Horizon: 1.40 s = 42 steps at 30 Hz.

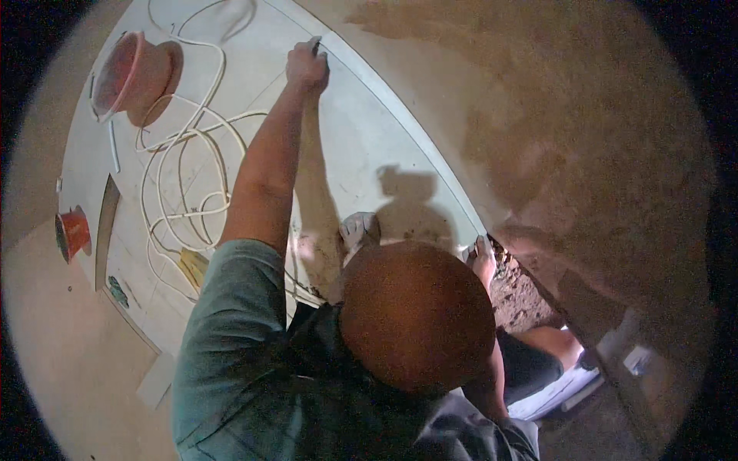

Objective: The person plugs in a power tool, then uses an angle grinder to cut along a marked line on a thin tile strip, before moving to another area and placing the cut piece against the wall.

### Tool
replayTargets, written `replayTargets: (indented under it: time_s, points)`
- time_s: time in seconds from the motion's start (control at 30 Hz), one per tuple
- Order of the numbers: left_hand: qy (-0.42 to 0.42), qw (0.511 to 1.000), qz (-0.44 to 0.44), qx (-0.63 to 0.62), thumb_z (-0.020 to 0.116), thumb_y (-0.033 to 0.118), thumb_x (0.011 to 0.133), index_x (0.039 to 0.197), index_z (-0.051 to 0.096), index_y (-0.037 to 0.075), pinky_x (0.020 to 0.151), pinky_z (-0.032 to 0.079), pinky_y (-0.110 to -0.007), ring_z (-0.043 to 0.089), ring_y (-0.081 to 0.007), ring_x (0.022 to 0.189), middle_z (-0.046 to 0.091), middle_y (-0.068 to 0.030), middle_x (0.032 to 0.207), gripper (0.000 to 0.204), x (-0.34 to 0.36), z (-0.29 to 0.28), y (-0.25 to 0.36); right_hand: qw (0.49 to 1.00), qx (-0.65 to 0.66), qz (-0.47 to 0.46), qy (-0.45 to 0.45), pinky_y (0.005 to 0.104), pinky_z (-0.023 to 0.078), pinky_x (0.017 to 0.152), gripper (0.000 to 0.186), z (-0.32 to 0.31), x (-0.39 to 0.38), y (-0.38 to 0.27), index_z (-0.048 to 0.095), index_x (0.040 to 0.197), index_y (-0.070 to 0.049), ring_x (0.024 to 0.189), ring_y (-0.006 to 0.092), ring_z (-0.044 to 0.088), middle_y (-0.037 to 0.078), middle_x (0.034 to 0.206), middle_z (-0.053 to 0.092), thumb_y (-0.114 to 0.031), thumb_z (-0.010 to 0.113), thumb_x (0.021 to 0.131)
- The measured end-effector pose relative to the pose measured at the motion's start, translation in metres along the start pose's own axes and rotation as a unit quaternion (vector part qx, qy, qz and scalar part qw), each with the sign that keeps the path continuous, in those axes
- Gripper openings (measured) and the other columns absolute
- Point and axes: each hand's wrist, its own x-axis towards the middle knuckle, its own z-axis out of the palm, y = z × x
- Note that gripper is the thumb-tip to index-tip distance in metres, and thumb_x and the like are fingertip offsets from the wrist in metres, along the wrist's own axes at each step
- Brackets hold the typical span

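Observation:
A long white skirting strip (pixel 400 115) runs along the foot of the brown wall. With my left arm stretched far forward, my left hand (pixel 307 67) is curled at the strip's far part; a small dark thing shows by its fingertips, too unclear to name. At the strip's near end, my right hand (pixel 483 260) grips the edge with finger and thumb, partly hidden behind my bent knee (pixel 419 315). One dusty bare foot (pixel 360 228) rests on the white tiled floor (pixel 361 146) between my arms. My shadow falls across the tiles.
Loops of white cable (pixel 207 138) lie left of my arm, near a yellow object (pixel 194 267). A large reddish tub (pixel 123 77) and a smaller orange-red pot (pixel 73 233) stand farther left. Loose soil (pixel 523 300) lies beside the wall (pixel 584 138) on the right.

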Motion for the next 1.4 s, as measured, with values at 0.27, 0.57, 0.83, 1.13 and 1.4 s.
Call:
replayTargets:
  time_s: [0.27, 0.57, 0.83, 1.13, 1.4]
  points:
    - [0.010, 0.998, -0.002, -0.065, 0.067, 0.020, 0.086, 0.131, 0.067, 0.012, 0.097, 0.053, -0.047, 0.065, -0.0395, 0.110, 0.067, -0.0218, 0.116, 0.045, -0.007, -0.012, 0.006, 0.994, -0.088, -0.060, 0.017, 0.0302, 0.053, 0.086, 0.033, -0.022, 0.016, 0.013, 0.066, 0.130, 0.000, 0.101, 0.0162, 0.065, 0.005, 0.117, 0.070, -0.013, 0.065, 0.100]
    - [0.004, 0.998, -0.005, -0.063, 0.068, 0.018, 0.085, 0.133, 0.066, 0.013, 0.098, 0.051, -0.048, 0.063, -0.0410, 0.112, 0.065, -0.0242, 0.120, 0.048, -0.012, -0.020, 0.006, 0.991, -0.113, -0.066, -0.042, 0.0308, 0.055, 0.077, 0.031, -0.031, 0.019, 0.024, 0.064, 0.132, -0.006, 0.096, 0.0154, 0.065, 0.003, 0.112, 0.068, -0.013, 0.061, 0.101]
    - [0.041, 0.990, 0.105, 0.082, 0.064, 0.022, 0.091, 0.136, 0.061, 0.009, 0.100, 0.050, -0.050, 0.061, -0.0398, 0.115, 0.064, -0.0206, 0.126, 0.047, 0.001, 0.013, -0.044, 0.999, -0.017, 0.016, -0.026, 0.0316, 0.053, 0.079, 0.028, 0.003, -0.013, 0.008, 0.067, 0.124, -0.004, 0.095, 0.0146, 0.063, 0.003, 0.110, 0.068, -0.019, 0.063, 0.100]
    - [-0.113, 0.991, 0.054, -0.039, 0.059, 0.028, 0.096, 0.140, 0.059, 0.008, 0.094, 0.052, -0.049, 0.066, -0.0406, 0.110, 0.069, -0.0238, 0.117, 0.048, -0.013, 0.062, -0.009, 0.999, -0.029, -0.004, 0.026, 0.0293, 0.051, 0.093, 0.030, -0.035, 0.016, 0.006, 0.068, 0.128, -0.002, 0.108, 0.0170, 0.065, 0.007, 0.121, 0.070, -0.017, 0.059, 0.103]
    - [-0.041, 0.993, 0.109, 0.028, 0.064, 0.038, 0.094, 0.144, 0.057, 0.017, 0.103, 0.048, -0.051, 0.063, -0.0408, 0.117, 0.066, -0.0231, 0.125, 0.055, 0.027, 0.037, -0.078, 0.995, 0.091, 0.038, 0.023, 0.0290, 0.051, 0.083, 0.024, 0.008, -0.005, 0.009, 0.071, 0.119, -0.001, 0.096, 0.0148, 0.064, 0.004, 0.107, 0.070, -0.011, 0.065, 0.097]
